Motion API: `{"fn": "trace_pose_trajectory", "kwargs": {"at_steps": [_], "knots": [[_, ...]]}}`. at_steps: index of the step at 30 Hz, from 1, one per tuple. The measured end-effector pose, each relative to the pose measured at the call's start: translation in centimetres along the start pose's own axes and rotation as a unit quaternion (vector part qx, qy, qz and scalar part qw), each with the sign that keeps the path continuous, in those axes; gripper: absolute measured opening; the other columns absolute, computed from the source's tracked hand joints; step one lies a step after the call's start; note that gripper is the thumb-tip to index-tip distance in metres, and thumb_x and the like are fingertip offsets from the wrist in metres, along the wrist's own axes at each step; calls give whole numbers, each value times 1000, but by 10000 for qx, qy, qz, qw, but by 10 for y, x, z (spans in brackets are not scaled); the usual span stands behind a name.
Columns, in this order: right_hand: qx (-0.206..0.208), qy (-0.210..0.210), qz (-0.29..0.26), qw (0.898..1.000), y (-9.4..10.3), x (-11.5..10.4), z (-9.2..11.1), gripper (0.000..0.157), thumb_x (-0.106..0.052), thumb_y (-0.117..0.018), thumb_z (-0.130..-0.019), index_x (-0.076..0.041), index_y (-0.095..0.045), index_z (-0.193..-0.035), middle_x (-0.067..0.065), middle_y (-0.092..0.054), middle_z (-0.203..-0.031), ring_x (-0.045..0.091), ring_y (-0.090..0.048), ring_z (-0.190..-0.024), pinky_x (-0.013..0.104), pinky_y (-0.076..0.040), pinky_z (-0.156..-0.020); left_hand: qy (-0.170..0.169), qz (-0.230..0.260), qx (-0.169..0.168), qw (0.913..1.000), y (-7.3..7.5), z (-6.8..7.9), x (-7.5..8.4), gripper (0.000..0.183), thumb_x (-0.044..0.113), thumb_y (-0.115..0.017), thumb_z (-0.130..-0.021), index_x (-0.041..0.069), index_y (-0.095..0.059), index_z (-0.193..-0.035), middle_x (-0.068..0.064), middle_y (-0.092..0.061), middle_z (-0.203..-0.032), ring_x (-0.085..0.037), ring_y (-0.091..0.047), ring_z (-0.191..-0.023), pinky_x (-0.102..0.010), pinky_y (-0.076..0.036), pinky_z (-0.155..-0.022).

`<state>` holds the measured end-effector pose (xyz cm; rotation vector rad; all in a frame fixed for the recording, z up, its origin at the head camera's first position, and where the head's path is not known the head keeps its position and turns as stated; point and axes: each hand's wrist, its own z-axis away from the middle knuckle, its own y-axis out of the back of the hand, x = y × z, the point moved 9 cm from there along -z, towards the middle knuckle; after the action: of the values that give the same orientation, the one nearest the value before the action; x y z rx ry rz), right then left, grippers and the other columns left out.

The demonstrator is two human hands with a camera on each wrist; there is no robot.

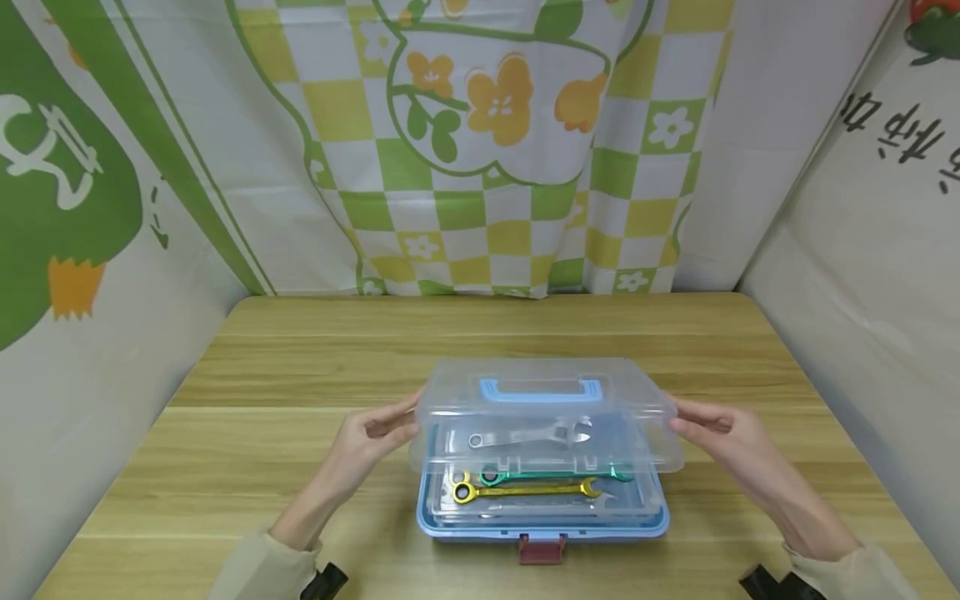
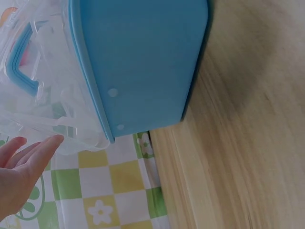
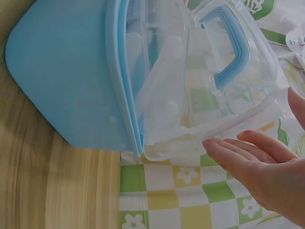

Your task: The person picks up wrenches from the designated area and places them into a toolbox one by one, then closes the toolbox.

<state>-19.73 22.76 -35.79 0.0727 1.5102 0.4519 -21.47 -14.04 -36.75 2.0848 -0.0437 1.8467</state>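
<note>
A blue toolbox stands on the table with its clear lid partly raised. My left hand touches the lid's left side, fingers and thumb nearly straight. On the opposite side, the fingertips of my right hand rest against the lid, also fairly straight. A clear inner tray sits in the box. On it lie a yellow wrench and a green wrench. A silver wrench shows through the lid. The lid carries a light blue handle.
A reddish-brown latch hangs from the box's front. The wooden table extends around the box. Behind it hangs a checked floral cloth, and pale cloth walls rise on both sides.
</note>
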Motion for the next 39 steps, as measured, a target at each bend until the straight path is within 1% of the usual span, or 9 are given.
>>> {"fn": "trace_pose_trajectory", "kwargs": {"at_steps": [4,5,8,11,15,20,23,33,39], "knots": [[89,125,183,9997,0,1,3,44,-19,-54,-88,3,-44,-125,-1,-45,-128,-3,-44,-109,44,-29,-97,-100,66,-150,9998,-3,4,1,45,12,-59,-83,1,-45,-126,-14,-42,-130,-25,-53,-107,-37,-42,-89],[80,165,204,9996,0,2,4,44,-18,-54,-88,3,-44,-125,-3,-46,-128,-8,-43,-106,38,-33,-95,-135,88,-189,9997,-3,5,1,46,10,-59,-83,-1,-45,-126,-15,-41,-131,-22,-53,-108,-34,-43,-88],[-34,193,64,9998,-2,4,7,45,-16,-55,-88,5,-43,-125,-6,-46,-128,-8,-44,-106,21,-37,-90,-232,196,-316,9990,-5,8,0,47,7,-59,-82,-5,-43,-125,-18,-37,-133,-15,-53,-107,-25,-43,-87],[-164,209,-100,9996,-5,6,10,46,-13,-55,-87,8,-41,-126,-11,-46,-127,-6,-44,-108,12,-35,-85,-295,342,-445,9980,-7,12,-1,48,5,-59,-82,-8,-41,-125,-20,-35,-133,-13,-51,-109,-23,-41,-88],[-253,247,-213,9991,-8,6,15,46,-9,-55,-86,8,-40,-126,-13,-46,-127,-2,-47,-107,11,-37,-85,-419,420,-565,9966,-10,17,-2,49,3,-59,-82,-11,-40,-124,-22,-33,-134,-17,-48,-112,-23,-39,-89],[-425,360,-335,9979,-12,8,20,47,-6,-56,-85,7,-39,-128,-15,-44,-128,1,-50,-107,12,-39,-84,-713,347,-640,9948,-13,22,-3,50,0,-62,-78,-11,-42,-123,-22,-33,-134,-10,-49,-111,-26,-39,-90],[-531,438,-429,9967,-15,9,22,49,-4,-56,-85,8,-38,-128,-14,-43,-129,1,-48,-110,14,-39,-86,-965,309,-701,9924,-15,25,-2,51,-2,-63,-76,-11,-44,-122,-23,-33,-134,-10,-49,-111,-28,-39,-91],[-626,377,-697,9949,-22,20,29,56,-2,-62,-79,15,-34,-125,-20,-44,-125,3,-51,-106,20,-43,-84,-1266,467,-818,9875,-20,36,-7,55,-4,-66,-73,-11,-43,-122,-25,-31,-134,-11,-47,-114,-32,-39,-90],[-761,583,-888,9914,-28,24,34,57,3,-61,-78,18,-32,-125,-20,-43,-127,4,-50,-108,21,-43,-84,-1344,538,-830,9860,-23,40,-12,57,-3,-68,-71,-12,-43,-122,-27,-28,-134,-11,-48,-113,-30,-40,-89]]}}
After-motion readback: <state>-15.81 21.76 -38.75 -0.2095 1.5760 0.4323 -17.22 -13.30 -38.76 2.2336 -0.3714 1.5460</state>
